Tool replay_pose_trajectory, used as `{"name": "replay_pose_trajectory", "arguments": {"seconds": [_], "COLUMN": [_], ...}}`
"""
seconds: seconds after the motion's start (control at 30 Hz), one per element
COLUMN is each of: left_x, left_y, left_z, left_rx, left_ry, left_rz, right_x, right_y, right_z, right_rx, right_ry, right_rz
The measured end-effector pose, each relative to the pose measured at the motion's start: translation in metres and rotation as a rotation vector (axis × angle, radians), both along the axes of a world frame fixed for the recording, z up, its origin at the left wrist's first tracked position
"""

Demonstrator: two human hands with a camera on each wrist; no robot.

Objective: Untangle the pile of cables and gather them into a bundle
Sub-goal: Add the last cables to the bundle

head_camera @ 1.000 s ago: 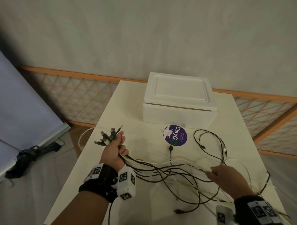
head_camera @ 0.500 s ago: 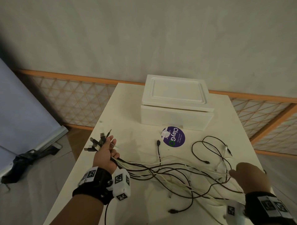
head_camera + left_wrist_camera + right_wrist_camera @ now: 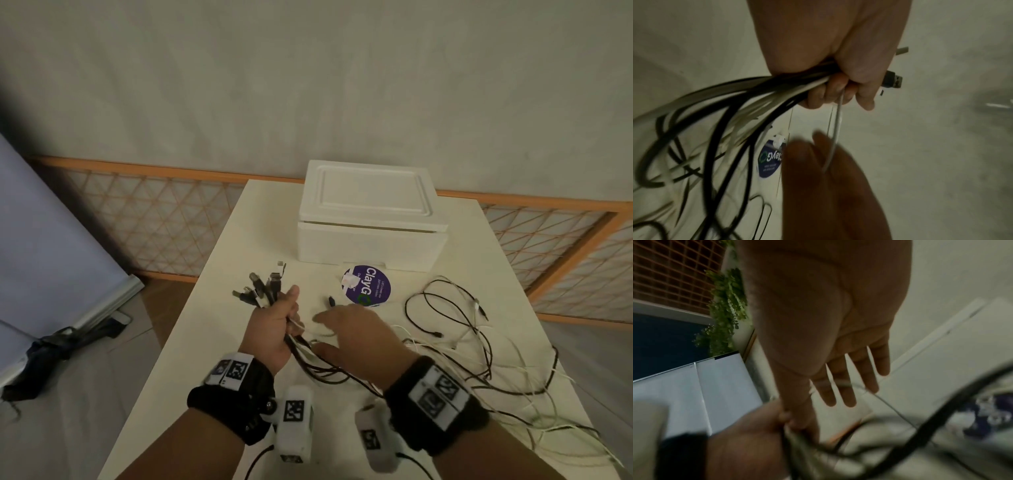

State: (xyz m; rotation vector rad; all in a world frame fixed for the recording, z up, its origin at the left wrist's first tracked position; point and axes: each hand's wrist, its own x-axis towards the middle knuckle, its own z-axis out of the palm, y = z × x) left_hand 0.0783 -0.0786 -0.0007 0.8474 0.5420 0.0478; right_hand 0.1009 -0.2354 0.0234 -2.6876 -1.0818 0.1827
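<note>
My left hand grips a bundle of black and white cables near their ends. Several plugs fan out above its fist. The cables trail right from the fist into a loose tangle on the white table. My right hand hovers just right of the left hand, fingers straight and spread. A thin white cable hangs from the left fist and runs across the right hand's fingers. A black plug lies just beyond the right fingertips.
A closed white foam box stands at the back of the table, with a round purple sticker in front of it. The table's left edge drops to the floor. A dark bundle lies there beside a blue board.
My right hand has come from the tangle at the table's right side over to the left hand. The left hand kept its grip and rose a little.
</note>
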Motion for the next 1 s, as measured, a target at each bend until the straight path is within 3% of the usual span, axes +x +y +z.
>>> {"name": "replay_pose_trajectory", "arguments": {"seconds": [0.1, 0.2, 0.3, 0.4, 0.47, 0.53, 0.63, 0.67, 0.8, 0.9, 1.0], "left_x": [-0.005, -0.006, -0.009, -0.016, -0.02, -0.021, -0.013, -0.01, 0.0, 0.003, 0.005], "left_y": [-0.004, 0.018, 0.051, 0.077, 0.085, 0.08, 0.045, 0.029, -0.045, -0.069, -0.037], "left_z": [0.009, 0.013, 0.008, -0.003, -0.009, -0.012, 0.001, 0.008, 0.043, 0.058, 0.062], "left_rx": [0.014, -0.06, -0.158, -0.172, -0.167, -0.174, -0.162, -0.147, -0.178, -0.229, -0.225], "left_ry": [0.01, 0.064, 0.111, 0.144, 0.173, 0.189, 0.16, 0.139, 0.002, -0.102, -0.149], "left_rz": [0.057, 0.187, 0.314, 0.402, 0.423, 0.405, 0.328, 0.294, 0.2, 0.164, 0.227], "right_x": [-0.004, 0.002, 0.016, 0.032, 0.037, 0.044, 0.045, 0.041, 0.002, -0.011, 0.003], "right_y": [0.008, -0.024, -0.084, -0.165, -0.208, -0.226, -0.196, -0.173, -0.064, -0.031, -0.059], "right_z": [-0.011, -0.016, -0.013, -0.006, -0.002, 0.0, 0.01, 0.016, 0.032, 0.013, -0.005], "right_rx": [0.018, 0.047, -0.056, -0.133, -0.147, -0.289, -0.548, -0.509, 0.027, 0.096, -0.036], "right_ry": [-0.149, -0.183, -0.093, -0.009, 0.014, 0.084, 0.204, 0.19, 0.281, 0.193, 0.046], "right_rz": [0.063, -0.035, -0.28, -0.645, -0.761, -0.729, -0.515, -0.414, -0.037, -0.026, -0.061]}}
